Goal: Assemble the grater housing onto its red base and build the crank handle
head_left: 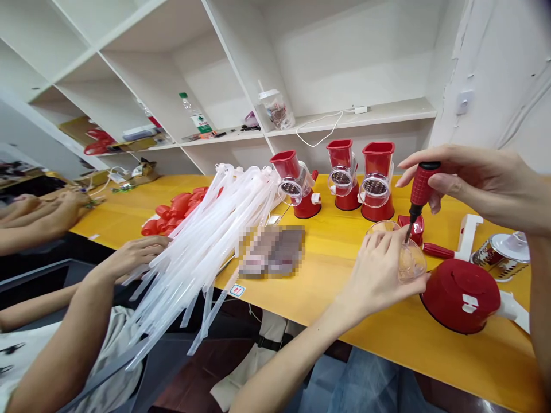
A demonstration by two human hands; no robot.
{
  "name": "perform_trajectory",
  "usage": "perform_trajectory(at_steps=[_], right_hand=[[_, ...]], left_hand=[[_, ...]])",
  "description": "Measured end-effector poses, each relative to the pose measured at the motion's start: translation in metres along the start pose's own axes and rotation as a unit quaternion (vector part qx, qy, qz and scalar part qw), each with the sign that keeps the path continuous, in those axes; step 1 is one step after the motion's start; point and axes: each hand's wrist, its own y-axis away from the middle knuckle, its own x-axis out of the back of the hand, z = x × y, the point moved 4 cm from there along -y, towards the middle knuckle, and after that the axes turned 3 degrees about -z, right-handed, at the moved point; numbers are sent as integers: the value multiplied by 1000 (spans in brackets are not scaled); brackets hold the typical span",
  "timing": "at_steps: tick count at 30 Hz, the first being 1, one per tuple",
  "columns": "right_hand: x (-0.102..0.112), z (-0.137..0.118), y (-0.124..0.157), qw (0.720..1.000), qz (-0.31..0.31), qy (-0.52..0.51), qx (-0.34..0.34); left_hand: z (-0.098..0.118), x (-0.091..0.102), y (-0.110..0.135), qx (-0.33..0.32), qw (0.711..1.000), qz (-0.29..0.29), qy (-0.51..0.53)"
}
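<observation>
My right hand (467, 186) is shut on a red-handled screwdriver (420, 186), its thin shaft pointing down into a clear plastic grater housing (411, 261). My left hand (374, 281) grips that housing from the front and covers much of it. Just right of my left hand sits a red bowl-shaped grater body (460, 295) with a white fitting. Behind it lie a red crank handle (438, 250) and a metal grater drum (501, 258). A small red part (411, 228) rests beside the screwdriver shaft.
Several assembled red rotary graters (374, 189) stand along the yellow table (327, 287). A co-worker's hand (133, 258) rests on a large bundle of white plastic strips (198, 246). Red parts (176, 212), a blurred package (271, 251) and white shelves (172, 86) lie beyond.
</observation>
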Motion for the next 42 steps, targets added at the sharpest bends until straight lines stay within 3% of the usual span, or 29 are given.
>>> perform_trajectory(at_steps=[8, 16, 18, 24, 26, 35, 42], right_hand=[[-3, 5, -2, 997, 67, -33, -9], [-19, -5, -6, 977, 199, 77, -20], [-21, -6, -9, 980, 180, 78, -15], [-20, -6, -9, 998, 18, -59, 8], [-19, -5, -7, 997, -6, -76, 14], [-6, 3, -6, 998, 13, -54, 30], [-14, -3, -11, 991, 121, 49, -18]], left_hand=[[-12, 8, -5, -15, 998, -52, 44], [-24, 5, -7, -42, 997, -29, 52], [-25, 5, -10, -49, 996, -39, 56], [-20, 10, -12, -36, 996, -54, 59], [-20, 10, -12, -31, 996, -57, 58], [-21, 10, -13, -38, 995, -55, 71], [-20, 9, -13, -54, 996, -49, 50]])
